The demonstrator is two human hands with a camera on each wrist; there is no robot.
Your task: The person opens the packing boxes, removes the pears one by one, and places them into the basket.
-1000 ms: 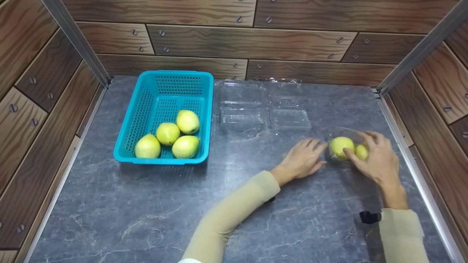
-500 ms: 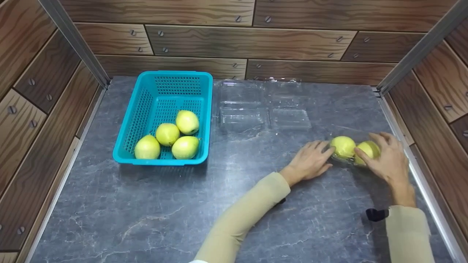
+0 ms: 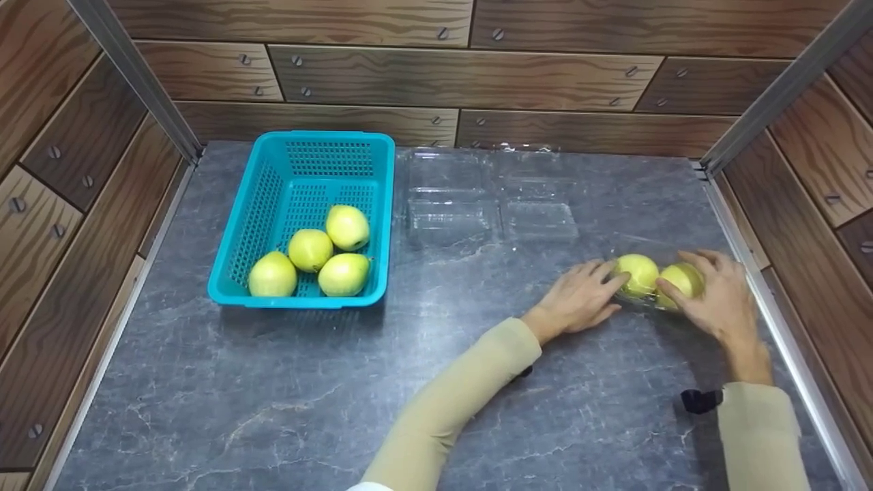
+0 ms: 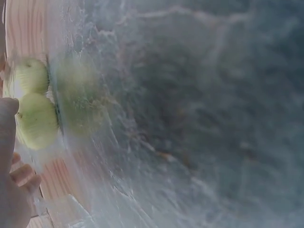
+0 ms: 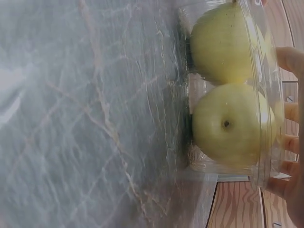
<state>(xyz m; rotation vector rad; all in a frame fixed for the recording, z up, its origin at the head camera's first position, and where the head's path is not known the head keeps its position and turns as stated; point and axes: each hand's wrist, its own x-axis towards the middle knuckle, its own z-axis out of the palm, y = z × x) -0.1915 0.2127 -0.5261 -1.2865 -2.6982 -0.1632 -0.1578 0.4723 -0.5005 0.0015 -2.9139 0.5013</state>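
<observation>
A clear plastic fruit container (image 5: 260,176) stands at the right of the table with two yellow-green pears, one pear (image 3: 638,273) at the left and the other pear (image 3: 682,281) beside it. The right wrist view shows a clear lid over them along the rim. My right hand (image 3: 721,296) grips the container's right end, thumb at the front and fingers bent over the far side. At the left end, my left hand (image 3: 576,296) touches the container with loosely extended fingers, its thumb apart from it.
A turquoise perforated basket (image 3: 225,292) with several pears (image 3: 273,275) stands at the left. Clear plastic containers (image 3: 450,181) lie against the back wall. Wood-patterned walls (image 3: 436,78) enclose the grey marbled table (image 3: 273,389); a metal strip (image 3: 784,334) runs along the right edge.
Over the last second the right hand has shifted slightly rightward and the left hand has reached in to the container's left end. In the last half second both hands barely move.
</observation>
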